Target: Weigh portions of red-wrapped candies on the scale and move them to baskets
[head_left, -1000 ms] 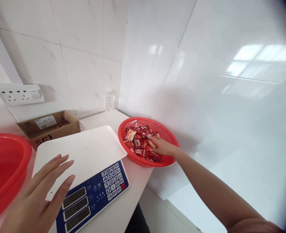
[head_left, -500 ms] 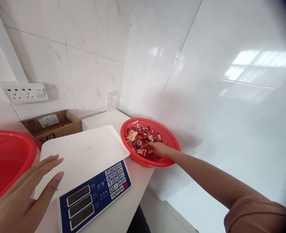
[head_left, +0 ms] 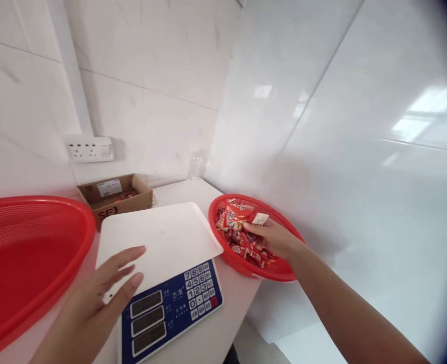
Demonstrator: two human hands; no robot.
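Observation:
Red snack packets fill part of a red plastic basket at the table's right side. My right hand is inside the basket, its fingers closed on a red snack packet raised above the others; whether it grips more than one is hidden. A digital scale with a blue keypad panel stands left of the basket, and its white pan holds nothing. Over the pan's near left corner hovers my left hand, fingers apart and slightly curled, with nothing in it.
A larger red basket takes up the left side. Behind the scale is an open cardboard box with red items inside. A clear bottle stands in the corner by the tiled walls. A power socket is on the wall.
My right hand has lifted a red packet up from the pile within the basket. My left hand's fingers have curled a little. The view has turned left.

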